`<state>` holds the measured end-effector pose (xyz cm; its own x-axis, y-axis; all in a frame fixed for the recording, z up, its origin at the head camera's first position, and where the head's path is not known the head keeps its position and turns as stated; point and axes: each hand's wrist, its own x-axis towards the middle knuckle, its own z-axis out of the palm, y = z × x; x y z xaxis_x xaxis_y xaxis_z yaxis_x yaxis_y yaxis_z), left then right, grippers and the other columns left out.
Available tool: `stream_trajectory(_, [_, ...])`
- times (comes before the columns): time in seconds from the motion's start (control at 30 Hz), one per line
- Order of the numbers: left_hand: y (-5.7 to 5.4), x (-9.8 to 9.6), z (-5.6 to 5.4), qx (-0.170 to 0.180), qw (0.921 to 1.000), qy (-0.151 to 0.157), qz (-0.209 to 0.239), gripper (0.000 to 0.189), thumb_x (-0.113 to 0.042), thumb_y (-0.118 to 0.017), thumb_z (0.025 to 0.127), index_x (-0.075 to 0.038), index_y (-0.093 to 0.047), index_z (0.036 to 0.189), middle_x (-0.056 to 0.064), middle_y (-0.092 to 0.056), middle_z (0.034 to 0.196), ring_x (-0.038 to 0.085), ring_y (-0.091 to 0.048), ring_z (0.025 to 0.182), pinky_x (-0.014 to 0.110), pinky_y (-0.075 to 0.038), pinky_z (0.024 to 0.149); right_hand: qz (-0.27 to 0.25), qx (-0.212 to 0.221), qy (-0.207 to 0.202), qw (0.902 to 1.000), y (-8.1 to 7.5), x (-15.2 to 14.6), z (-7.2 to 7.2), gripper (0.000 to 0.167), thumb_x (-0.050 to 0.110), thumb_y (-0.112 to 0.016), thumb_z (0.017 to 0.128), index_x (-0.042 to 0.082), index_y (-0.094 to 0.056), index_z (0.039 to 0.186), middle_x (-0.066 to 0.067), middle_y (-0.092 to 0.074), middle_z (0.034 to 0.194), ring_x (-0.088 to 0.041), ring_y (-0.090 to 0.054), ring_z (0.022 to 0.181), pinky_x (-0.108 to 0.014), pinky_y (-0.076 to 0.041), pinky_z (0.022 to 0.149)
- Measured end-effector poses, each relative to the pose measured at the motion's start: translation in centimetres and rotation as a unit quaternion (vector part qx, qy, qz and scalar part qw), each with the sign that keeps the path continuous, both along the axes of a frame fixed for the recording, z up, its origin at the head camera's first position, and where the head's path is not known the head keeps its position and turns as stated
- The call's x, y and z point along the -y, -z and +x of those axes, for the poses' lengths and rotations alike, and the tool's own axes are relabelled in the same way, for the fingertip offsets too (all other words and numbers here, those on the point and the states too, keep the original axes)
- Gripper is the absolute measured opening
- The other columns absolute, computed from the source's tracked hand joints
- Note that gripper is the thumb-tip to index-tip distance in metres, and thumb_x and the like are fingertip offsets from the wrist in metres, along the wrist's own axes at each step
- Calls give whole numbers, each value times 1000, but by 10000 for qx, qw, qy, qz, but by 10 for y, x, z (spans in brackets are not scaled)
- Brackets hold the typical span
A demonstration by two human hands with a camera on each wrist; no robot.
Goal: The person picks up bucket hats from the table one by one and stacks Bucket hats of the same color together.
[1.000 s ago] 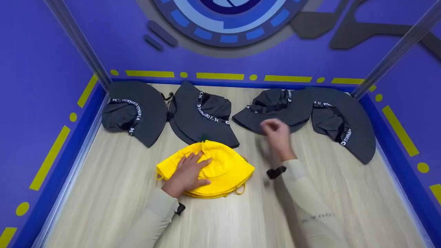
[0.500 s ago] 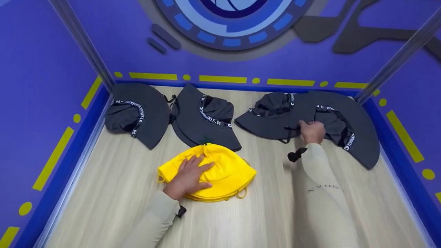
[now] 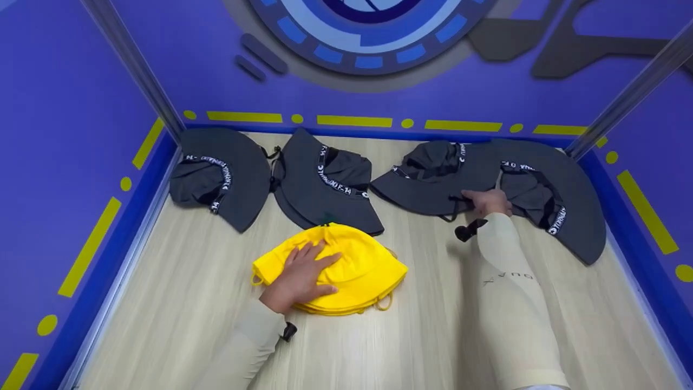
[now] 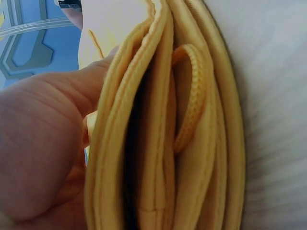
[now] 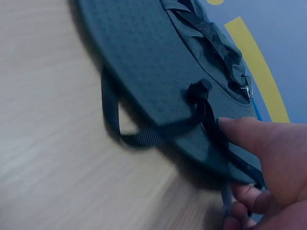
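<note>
My left hand (image 3: 303,276) rests with spread fingers on a pile of yellow bucket hats (image 3: 357,265). In the left wrist view, the layered yellow brims (image 4: 158,143) stand beside my thumb, with a looped yellow cord (image 4: 194,96) poking out between them. My right hand (image 3: 490,203) is at the brim of a dark grey sun hat (image 3: 422,195), right of centre. Seen from the right wrist, its thumb lies on the brim by a black chin strap (image 5: 153,136) with a cord lock (image 5: 199,91), and its other fingers curl below the brim's edge.
Another dark grey hat (image 3: 579,200) lies at the right, overlapping the one at my right hand. Two more, a far-left hat (image 3: 243,179) and a left-centre hat (image 3: 303,189), lie along the back. Blue-purple walls (image 3: 368,97) enclose the wooden surface (image 3: 411,336).
My right hand has moved right, from over the dark grey hat's front brim to its right end, where the strap now lies across the brim. The left hand has stayed on the yellow hats.
</note>
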<state>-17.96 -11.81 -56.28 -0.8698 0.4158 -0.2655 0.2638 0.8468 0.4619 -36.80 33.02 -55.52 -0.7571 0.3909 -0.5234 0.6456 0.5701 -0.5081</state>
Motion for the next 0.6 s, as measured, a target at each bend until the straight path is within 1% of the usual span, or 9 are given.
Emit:
stream_trajectory(0.07, [0, -1, 1, -8, 10000, -6, 24, 70, -43, -72, 94, -26, -46, 156, 15, -27, 168, 44, -22, 155, 65, -12, 125, -191, -305, 138, 9993, 5, -3, -1, 92, 55, -68, 92, -8, -39, 152, -28, -36, 158, -41, -41, 139, -46, -41, 112])
stream_trajectory(0.1, [0, -2, 2, -3, 10000, -16, 12, 70, -43, -73, 94, -26, -46, 156, 15, -28, 168, 44, -22, 155, 65, -12, 125, -344, -474, 191, 9981, 8, -4, -1, 92, 51, -70, 92, -8, -36, 154, -26, -36, 159, -37, -43, 137, -43, -43, 108])
stream_trajectory(0.17, [0, -2, 2, -6, 10000, -22, -38, 69, -43, -72, 94, -26, -45, 156, 14, -28, 168, 44, -22, 155, 65, -11, 125, -669, -792, 261, 9943, 12, -7, -2, 97, 43, -72, 93, -8, -23, 159, -23, -31, 163, -32, -43, 140, -38, -44, 109])
stream_trajectory(0.27, [-1, -3, 2, -31, 10000, -6, -82, 69, -43, -72, 94, -27, -45, 156, 14, -28, 168, 44, -22, 155, 64, -12, 125, -1127, -1181, 345, 9860, 15, -11, -3, 102, 30, -72, 95, -4, -3, 162, -21, -14, 170, -30, -27, 153, -37, -34, 122])
stream_trajectory(0.33, [0, -3, 1, -30, 9999, 4, -115, 69, -44, -71, 95, -27, -45, 156, 14, -27, 168, 44, -22, 155, 64, -11, 125, -1517, -1321, 532, 9781, 13, -10, -3, 97, 23, -69, 96, -2, -3, 163, -19, -14, 170, -28, -24, 155, -39, -30, 125])
stream_trajectory(0.37, [0, -3, 1, -23, 9999, -1, -122, 69, -45, -71, 95, -27, -45, 156, 14, -27, 169, 44, -22, 155, 64, -11, 125, -1820, -1354, 674, 9716, 12, -9, -3, 94, 18, -66, 97, 0, -2, 164, -19, -15, 170, -29, -27, 154, -41, -32, 124])
stream_trajectory(0.47, [2, -3, 0, 2, 9998, -28, -174, 70, -46, -70, 95, -29, -43, 157, 13, -26, 169, 43, -21, 155, 64, -11, 126, -2887, -1405, 1272, 9385, 6, -5, -3, 92, 5, -60, 98, 13, 1, 166, -14, -19, 169, -29, -38, 148, -44, -43, 116])
stream_trajectory(0.53, [3, -2, -1, 0, 9998, -41, -190, 70, -47, -70, 94, -30, -43, 157, 12, -26, 169, 42, -21, 156, 63, -10, 126, -3356, -1387, 1539, 9189, 1, -3, -1, 88, 0, -57, 99, 19, -3, 166, -12, -23, 167, -30, -44, 145, -46, -46, 113])
stream_trajectory(0.6, [3, -2, -2, -21, 9998, -36, -201, 70, -47, -70, 94, -30, -43, 157, 12, -26, 169, 42, -21, 156, 63, -10, 126, -3540, -1491, 1656, 9083, -2, -2, 2, 85, -2, -57, 99, 23, -11, 165, -10, -29, 164, -28, -47, 142, -45, -51, 108])
